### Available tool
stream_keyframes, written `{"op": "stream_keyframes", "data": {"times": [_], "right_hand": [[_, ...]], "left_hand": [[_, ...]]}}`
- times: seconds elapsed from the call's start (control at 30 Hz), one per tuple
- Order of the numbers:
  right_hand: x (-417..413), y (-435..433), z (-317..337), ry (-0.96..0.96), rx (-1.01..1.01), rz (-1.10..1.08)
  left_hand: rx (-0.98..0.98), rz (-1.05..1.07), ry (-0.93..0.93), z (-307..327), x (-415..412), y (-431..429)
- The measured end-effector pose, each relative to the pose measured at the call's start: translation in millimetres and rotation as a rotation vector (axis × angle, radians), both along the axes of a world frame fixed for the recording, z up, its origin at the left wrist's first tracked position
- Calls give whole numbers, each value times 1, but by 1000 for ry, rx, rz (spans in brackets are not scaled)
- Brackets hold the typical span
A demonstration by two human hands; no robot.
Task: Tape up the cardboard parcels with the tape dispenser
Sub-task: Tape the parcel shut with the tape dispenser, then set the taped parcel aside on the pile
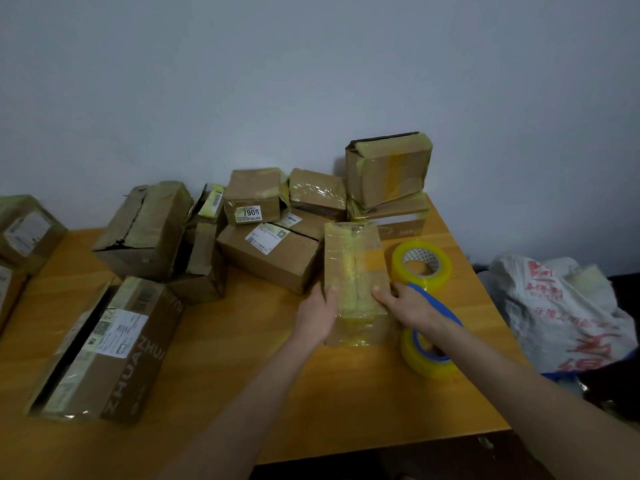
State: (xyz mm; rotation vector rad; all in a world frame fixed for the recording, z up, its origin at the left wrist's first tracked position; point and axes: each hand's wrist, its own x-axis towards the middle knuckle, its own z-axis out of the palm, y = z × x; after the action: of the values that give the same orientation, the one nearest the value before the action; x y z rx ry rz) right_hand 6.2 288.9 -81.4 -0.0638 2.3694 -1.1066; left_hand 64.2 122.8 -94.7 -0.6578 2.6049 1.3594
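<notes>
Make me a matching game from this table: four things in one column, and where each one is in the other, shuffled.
Things
1. taped narrow parcel
2. loose tape roll
3. blue-handled tape dispenser
4. white printed bag

Places
A. off the right edge of the table
B. held by the left hand and right hand
C. on the table, beyond the right hand
D. on the table, partly hidden by the right wrist

Pairs: 1-B, 2-C, 3-D, 4-A
</notes>
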Motion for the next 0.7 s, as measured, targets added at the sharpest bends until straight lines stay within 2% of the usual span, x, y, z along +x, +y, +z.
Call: {"op": "stream_keyframes", "data": {"times": [0.1,0.17,0.23,0.37,0.7], "right_hand": [[-7,-1,8,43,-99,-146],[-9,-5,13,51,-106,-154],[-12,-9,20,143,-38,-154],[-18,-14,60,390,18,-201],[-24,-66,179,586,54,-1]], "left_hand": [[214,120,-21,13,-11,-6],[317,99,-29,25,-17,-3],[296,62,24,36,-20,2],[292,133,233,66,-20,3],[400,253,435,145,11,-25]]}}
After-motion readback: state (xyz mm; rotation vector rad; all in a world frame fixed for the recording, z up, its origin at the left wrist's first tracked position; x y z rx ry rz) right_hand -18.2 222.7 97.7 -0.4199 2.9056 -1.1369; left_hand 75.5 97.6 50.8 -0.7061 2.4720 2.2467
